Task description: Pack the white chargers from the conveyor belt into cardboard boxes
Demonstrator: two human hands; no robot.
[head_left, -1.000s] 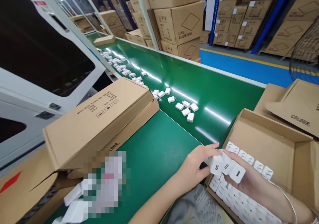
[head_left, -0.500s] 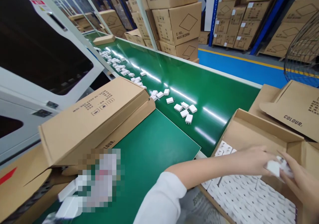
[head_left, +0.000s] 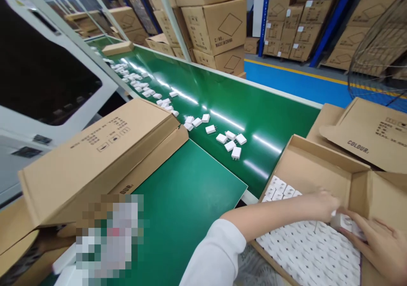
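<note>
White plug-in power adapters (head_left: 348, 224) are gripped in my right hand (head_left: 378, 241), low over the right side of an open cardboard box (head_left: 321, 161). How many it holds is hard to make out. My left hand (head_left: 321, 205) reaches across the box, right beside those adapters. Its fingers are smeared by motion and bent out of sight, so its hold does not show. Below both hands, tight rows of white adapters (head_left: 313, 250) fill much of the box, some with prongs pointing up.
Loose adapters (head_left: 235, 152) lie scattered along the green conveyor belt (head_left: 270, 107). A long cardboard box (head_left: 95, 146) sits left on a green board (head_left: 190, 184). A blurred-out patch (head_left: 117, 235) covers something at lower left. Carton stacks (head_left: 216, 27) and a wire fan (head_left: 378, 57) stand behind.
Both hands have come down toward the packed rows, the right one still with adapters. My left hand is now blurred. The whole view has shifted slightly, with the scene sliding left.
</note>
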